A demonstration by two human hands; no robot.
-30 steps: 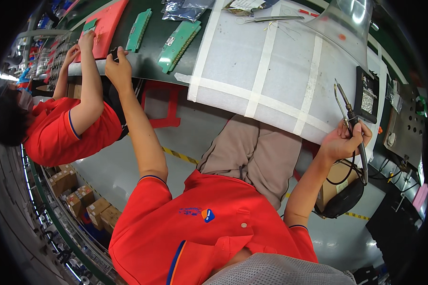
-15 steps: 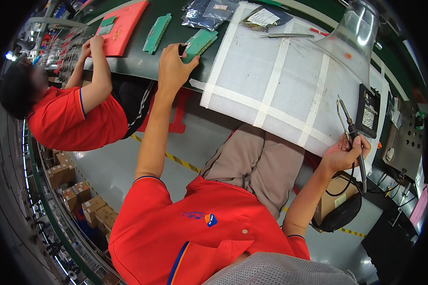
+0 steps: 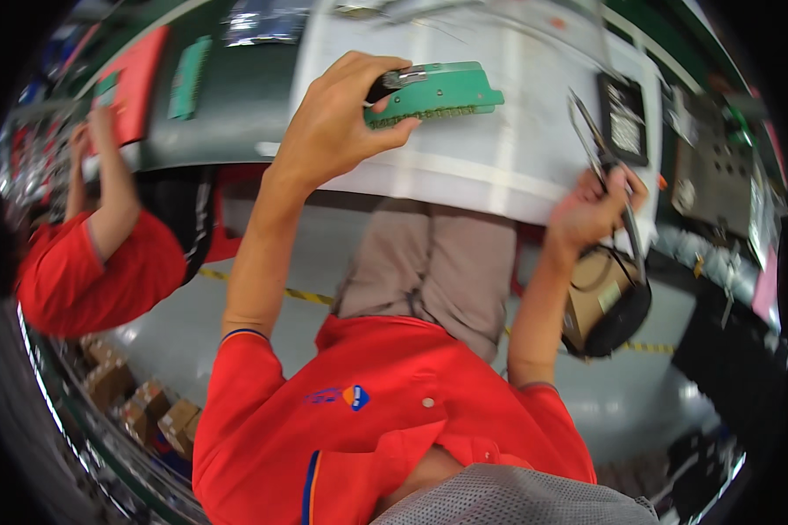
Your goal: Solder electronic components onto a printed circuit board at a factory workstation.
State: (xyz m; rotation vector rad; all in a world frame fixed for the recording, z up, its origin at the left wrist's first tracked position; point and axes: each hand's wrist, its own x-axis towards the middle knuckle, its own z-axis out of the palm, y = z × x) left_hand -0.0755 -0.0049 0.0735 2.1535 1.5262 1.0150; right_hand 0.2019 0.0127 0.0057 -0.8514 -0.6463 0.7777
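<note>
green circuit board [image 3: 455,88], half-hidden black item [image 3: 379,89] grasped by left hand [image 3: 333,118]; right hand [image 3: 597,206] grips soldering iron [image 3: 608,161].

Circuit board [image 3: 455,87] left, soldering iron [image 3: 608,161] right

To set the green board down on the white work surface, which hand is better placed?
Probably the left hand: it holds the green board over the white work surface, though also a small black object. The right hand is occupied with a soldering tool.
</note>
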